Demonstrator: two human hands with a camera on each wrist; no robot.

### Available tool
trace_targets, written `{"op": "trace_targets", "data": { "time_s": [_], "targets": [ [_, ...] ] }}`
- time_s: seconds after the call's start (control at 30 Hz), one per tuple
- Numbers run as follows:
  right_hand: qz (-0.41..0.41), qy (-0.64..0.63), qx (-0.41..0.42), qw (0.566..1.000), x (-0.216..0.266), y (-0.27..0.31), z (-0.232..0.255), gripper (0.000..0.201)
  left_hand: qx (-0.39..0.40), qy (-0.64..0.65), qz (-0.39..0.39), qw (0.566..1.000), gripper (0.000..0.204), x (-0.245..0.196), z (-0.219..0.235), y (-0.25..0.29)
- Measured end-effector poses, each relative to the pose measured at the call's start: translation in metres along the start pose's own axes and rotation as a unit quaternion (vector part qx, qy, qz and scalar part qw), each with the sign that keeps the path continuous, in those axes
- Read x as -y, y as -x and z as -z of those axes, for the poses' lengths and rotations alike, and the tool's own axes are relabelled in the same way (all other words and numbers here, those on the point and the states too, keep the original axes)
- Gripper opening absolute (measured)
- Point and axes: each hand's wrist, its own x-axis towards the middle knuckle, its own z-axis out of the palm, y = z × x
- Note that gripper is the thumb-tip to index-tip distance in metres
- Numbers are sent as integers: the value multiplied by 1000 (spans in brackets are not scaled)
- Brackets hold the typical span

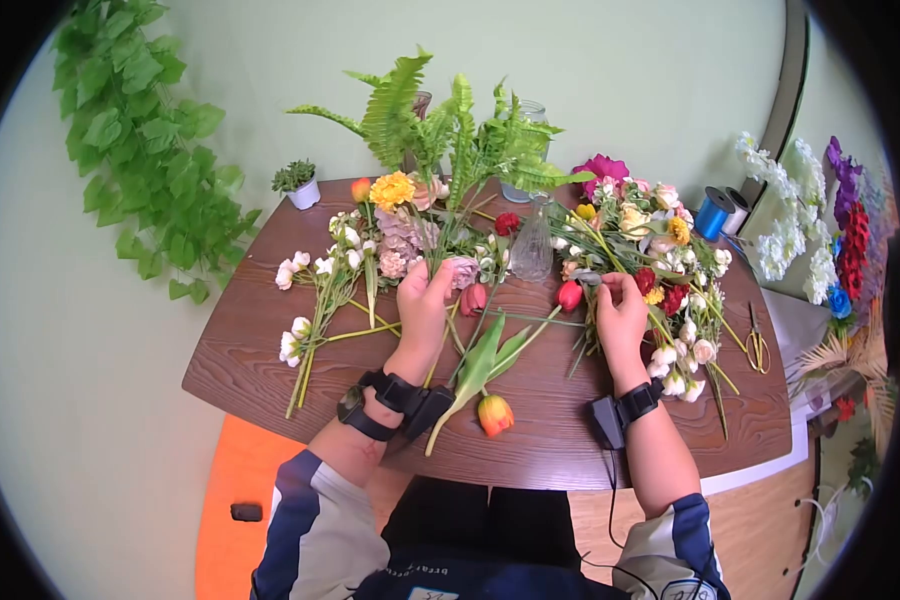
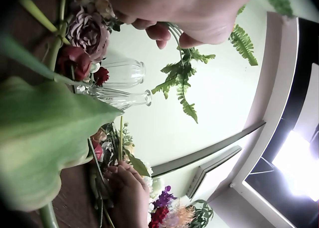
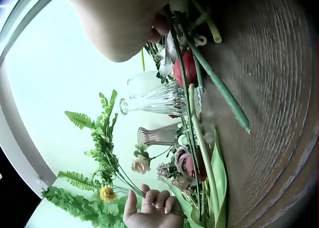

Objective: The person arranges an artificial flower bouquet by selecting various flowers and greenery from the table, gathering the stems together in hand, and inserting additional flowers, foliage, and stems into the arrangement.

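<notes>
My left hand grips the thin stems of a bunch of green fern fronds, which stand up above the flowers. In the right wrist view the left hand's fingers curl round those stems. My right hand is over the right-hand pile of flowers, its thumb and fingers pinching a green stem; the flower end is hidden among the blooms. Beside its fingers lies a red tulip. An orange-yellow tulip with broad leaves lies between my forearms.
A ribbed glass vase stands between the two flower piles, with more vases behind. White flowers lie at the left. Gold-handled scissors and a blue ribbon spool are at the right. A potted succulent stands at the back left.
</notes>
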Motion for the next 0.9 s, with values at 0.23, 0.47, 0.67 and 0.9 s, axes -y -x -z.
{"op": "trace_targets", "data": {
  "time_s": [0.23, 0.47, 0.67, 0.9],
  "targets": [
    [19, -107, -33, 994, 3, -1, 7, 22, -26, 27, 1, 999, 12, -7, -2, 1],
    [-108, -97, 91, 985, 6, 4, 1, 44, -57, 51, -7, 997, 12, -1, 3, -2],
    [-70, -38, 113, 990, 2, 5, -1, 43, -64, 85, -63, 992, 12, 0, 6, -3],
    [-86, -60, 107, 989, 1, 5, -1, 44, -45, 89, -30, 995, 12, -3, 7, -4]
  ]
}}
